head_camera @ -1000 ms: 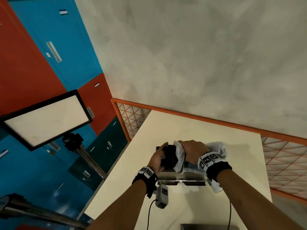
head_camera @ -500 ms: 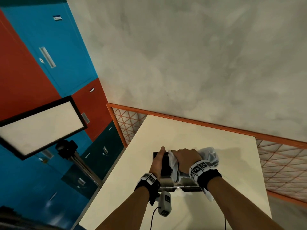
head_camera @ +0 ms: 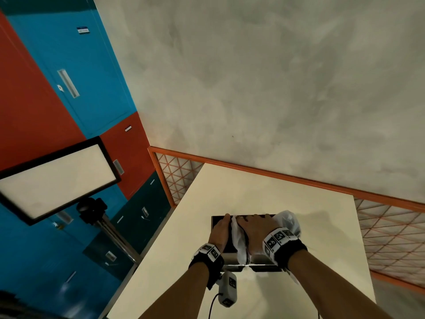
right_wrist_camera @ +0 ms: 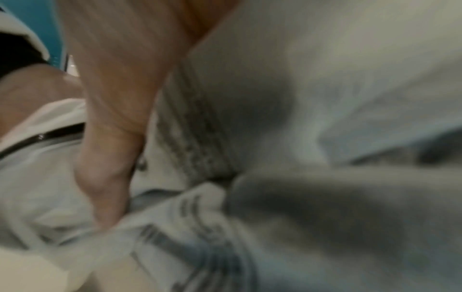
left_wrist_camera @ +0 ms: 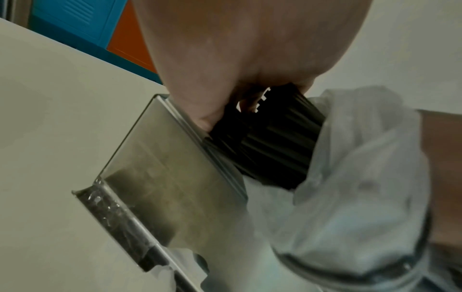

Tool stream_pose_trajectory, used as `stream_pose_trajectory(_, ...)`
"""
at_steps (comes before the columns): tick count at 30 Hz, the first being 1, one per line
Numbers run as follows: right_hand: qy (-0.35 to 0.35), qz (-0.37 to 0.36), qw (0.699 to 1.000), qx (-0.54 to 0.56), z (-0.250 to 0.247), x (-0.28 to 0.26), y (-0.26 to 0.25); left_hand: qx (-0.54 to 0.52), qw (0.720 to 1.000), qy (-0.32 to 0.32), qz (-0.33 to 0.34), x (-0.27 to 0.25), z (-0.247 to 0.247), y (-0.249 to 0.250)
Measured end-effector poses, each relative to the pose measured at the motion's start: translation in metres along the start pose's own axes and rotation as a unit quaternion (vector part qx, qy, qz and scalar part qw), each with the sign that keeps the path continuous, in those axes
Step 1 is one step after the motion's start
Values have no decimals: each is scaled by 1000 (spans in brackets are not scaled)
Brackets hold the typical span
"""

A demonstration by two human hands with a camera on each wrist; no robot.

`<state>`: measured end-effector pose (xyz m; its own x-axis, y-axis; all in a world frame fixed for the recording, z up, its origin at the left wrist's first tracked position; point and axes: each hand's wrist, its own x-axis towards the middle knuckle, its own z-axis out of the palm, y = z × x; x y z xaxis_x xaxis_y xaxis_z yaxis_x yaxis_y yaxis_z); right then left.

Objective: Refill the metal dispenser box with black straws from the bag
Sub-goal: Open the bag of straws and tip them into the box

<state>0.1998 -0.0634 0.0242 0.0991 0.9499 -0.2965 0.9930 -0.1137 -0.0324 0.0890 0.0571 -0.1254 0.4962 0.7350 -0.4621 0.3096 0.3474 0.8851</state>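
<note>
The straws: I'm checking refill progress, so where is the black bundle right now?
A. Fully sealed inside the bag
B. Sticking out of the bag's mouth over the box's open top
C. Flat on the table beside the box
B: in the left wrist view the straws stick out of the bag at the box rim, under the left hand.

A cream table (head_camera: 264,192) stands by a grey wall (head_camera: 264,77), with blue-and-red lockers (head_camera: 69,88) left.

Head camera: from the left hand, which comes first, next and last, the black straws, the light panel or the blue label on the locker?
1. black straws: under the left hand, in the metal dispenser box.
2. light panel: off the table, to the left.
3. blue label: high on the locker, top left.
</note>
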Motion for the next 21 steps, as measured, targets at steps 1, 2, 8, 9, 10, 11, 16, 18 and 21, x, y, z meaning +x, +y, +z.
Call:
stream_pose_trajectory(1, -2, 5, 1000, 9, -2, 3, -1, 3, 1000, -4, -1, 7, 0, -4)
stream_pose_trajectory(2, -4, 15, 1000, 19, -5, 4, -2, 12, 1000, -7, -1, 7, 0, -1)
stream_pose_trajectory(8, 2, 22, 1000, 18, -10, 5, -4, 32, 999, -9, -11, -12, -1, 24)
stream_pose_trajectory(9, 5, 19, 1000, 11, -10, 4, -3, 44, 999, -20, -20, -14, 0, 25)
stream_pose_trajectory(10, 14, 16, 1000, 6, -11, 1, -2, 57, 998, -28, -17, -19, -1, 30)
stream_pose_trajectory(11, 32, 12, 999, 6, -13, -3, 0, 67, 997, -30, 4, -24, -3, 34)
stream_pose_trajectory(16, 247, 4, 967, 55, -34, -42, 23, 67, 997, -19, -31, -8, -5, 23)
stream_pose_trajectory(18, 341, 64, 933, 91, -32, -58, 43, 83, 996, -25, -28, -22, -5, 40)
stream_pose_trajectory(21, 393, 159, 859, 286, -11, -75, 65, 68, 996, -10, -49, -25, -4, 49)
